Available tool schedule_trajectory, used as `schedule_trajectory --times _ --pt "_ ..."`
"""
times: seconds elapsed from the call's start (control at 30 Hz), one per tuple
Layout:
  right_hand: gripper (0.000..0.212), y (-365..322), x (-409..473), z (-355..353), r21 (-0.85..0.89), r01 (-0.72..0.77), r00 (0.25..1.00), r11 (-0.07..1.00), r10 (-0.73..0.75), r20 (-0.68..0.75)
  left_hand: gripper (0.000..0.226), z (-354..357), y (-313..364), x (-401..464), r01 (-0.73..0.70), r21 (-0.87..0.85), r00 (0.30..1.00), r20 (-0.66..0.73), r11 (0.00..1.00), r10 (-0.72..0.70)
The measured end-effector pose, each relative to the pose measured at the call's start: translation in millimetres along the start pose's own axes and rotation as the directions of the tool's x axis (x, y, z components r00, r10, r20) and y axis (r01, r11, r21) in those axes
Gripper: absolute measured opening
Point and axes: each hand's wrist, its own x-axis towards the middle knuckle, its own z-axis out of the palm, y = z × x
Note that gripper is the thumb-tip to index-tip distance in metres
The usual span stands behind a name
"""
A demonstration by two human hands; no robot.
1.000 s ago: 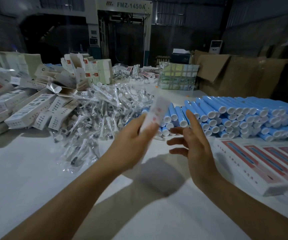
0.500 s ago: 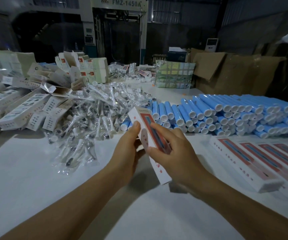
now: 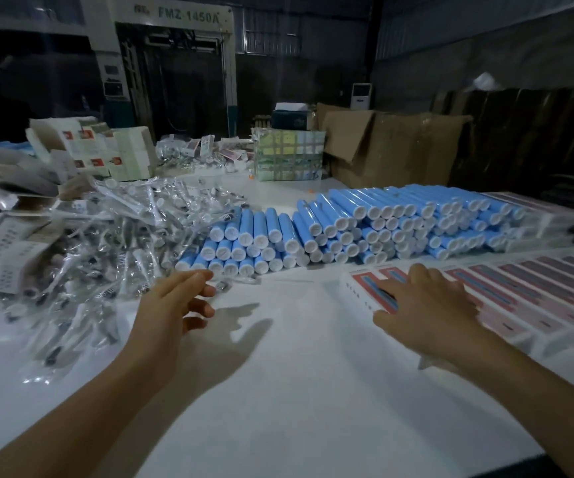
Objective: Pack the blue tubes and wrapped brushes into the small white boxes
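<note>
Though well begun, far from done, judging by what lies out. Nearest, left hand (image 3: 171, 307) loosely spread above the white surface (image 3: 278, 391), gripping nothing; right hand (image 3: 427, 310) flat, fingers straight, pressing the end box of the row of packed white boxes (image 3: 537, 288). Beyond, blue tubes (image 3: 364, 225) stacked in plenty, wrapped brushes (image 3: 113, 236) heaped at left, flat empty boxes (image 3: 9, 243) cut off by the edge. Box contents unseen; farther clutter too dim to tell.

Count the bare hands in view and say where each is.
2. The left hand is open above the table beside the wrapped brushes; the right hand lies flat on the nearest white box.
</note>
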Motion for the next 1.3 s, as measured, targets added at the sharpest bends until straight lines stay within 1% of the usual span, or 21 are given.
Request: schedule_trajectory --times 0.1,0.17,0.2,0.23,0.27,0.3,0.33,0.4,0.5,0.63,0.8,0.9,0.97,1.0,1.03,1.07,1.13,1.2,1.23,1.27,1.3 --pt "0.060 4 2 -3 -0.031 -0.006 1.000 1.000 0.007 0.024 0.012 3 -5 -2 0.021 0.107 1.000 0.019 0.994 -0.023" --pt "0.053 -6 2 -8 -0.054 0.050 0.998 0.997 -0.052 -0.047 0.018 4 -7 -3 0.022 0.207 0.998 0.049 0.978 -0.033" --pt "0.045 -16 0 -11 0.008 0.107 0.987 0.994 -0.105 -0.124 0.022 6 -8 -4 0.017 0.258 0.997 0.070 0.966 -0.037" --pt "0.032 -30 -1 -15 0.123 0.196 0.959 0.973 -0.164 -0.230 0.025 7 -8 -5 0.010 0.302 0.995 0.089 0.953 -0.039" --pt "0.018 -47 -3 -19 0.255 0.296 0.924 0.921 -0.208 -0.321 0.027 8 -9 -6 0.004 0.330 0.994 0.100 0.944 -0.039" --pt "0.013 -65 -5 -22 0.354 0.386 0.892 0.852 -0.247 -0.377 0.030 9 -9 -6 0.005 0.341 0.994 0.101 0.940 -0.042" --pt "0.021 -84 -6 -24 0.413 0.445 0.873 0.795 -0.282 -0.398 0.034 9 -9 -5 0.014 0.335 0.995 0.093 0.942 -0.048" --pt "0.030 -120 -7 -21 0.483 0.502 0.856 0.718 -0.330 -0.398 0.043 8 -9 -5 0.029 0.313 0.996 0.072 0.949 -0.054" --pt "0.027 -156 -5 -8 0.533 0.495 0.867 0.686 -0.350 -0.354 0.049 6 -9 -6 -0.004 0.330 0.996 0.084 0.944 -0.025" --pt "0.025 -165 -2 6 0.471 0.469 0.882 0.747 -0.427 -0.200 0.049 4 -9 -4 -0.007 0.328 0.995 0.095 0.945 -0.025" --pt "0.027 -165 -3 6 0.436 0.469 0.879 0.768 -0.453 -0.147 0.047 0 3 -5 0.000 0.355 0.996 0.083 0.935 -0.031" --pt "0.026 -165 -3 6 0.422 0.472 0.879 0.774 -0.452 -0.154 0.035 -28 39 18 -0.085 0.364 0.996 0.021 0.928 0.083" --pt "0.028 -166 -1 8 0.428 0.466 0.883 0.775 -0.438 -0.169 0.028 -63 69 45 -0.152 0.502 0.981 -0.030 0.851 0.193" --pt "0.029 -167 -1 8 0.435 0.458 0.887 0.775 -0.433 -0.162 0.026 -85 83 59 -0.155 0.597 0.966 -0.076 0.787 0.248" --pt "0.029 -168 -1 8 0.446 0.450 0.890 0.774 -0.429 -0.154 0.024 -109 93 73 -0.122 0.690 0.947 -0.136 0.714 0.293" --pt "0.028 -170 -1 8 0.452 0.442 0.893 0.775 -0.426 -0.143 0.023 -135 100 86 -0.051 0.773 0.927 -0.198 0.632 0.318" --pt "0.025 -173 -1 4 0.432 0.444 0.892 0.785 -0.435 -0.126 0.019 -185 106 109 0.170 0.875 0.898 -0.327 0.452 0.295" --pt "0.022 -175 1 3 0.422 0.453 0.886 0.785 -0.447 -0.119 0.010 -225 101 122 0.374 0.876 0.868 -0.446 0.306 0.216" --pt "0.022 -175 2 4 0.426 0.454 0.886 0.783 -0.449 -0.118 0.016 -238 95 128 0.442 0.865 0.852 -0.487 0.237 0.190" --pt "0.022 -175 3 5 0.430 0.453 0.886 0.781 -0.449 -0.119 0.027 -249 87 134 0.485 0.859 0.844 -0.509 0.163 0.169" --pt "0.022 -175 4 5 0.437 0.454 0.885 0.776 -0.449 -0.122 0.034 -255 81 138 0.506 0.855 0.838 -0.519 0.114 0.168"
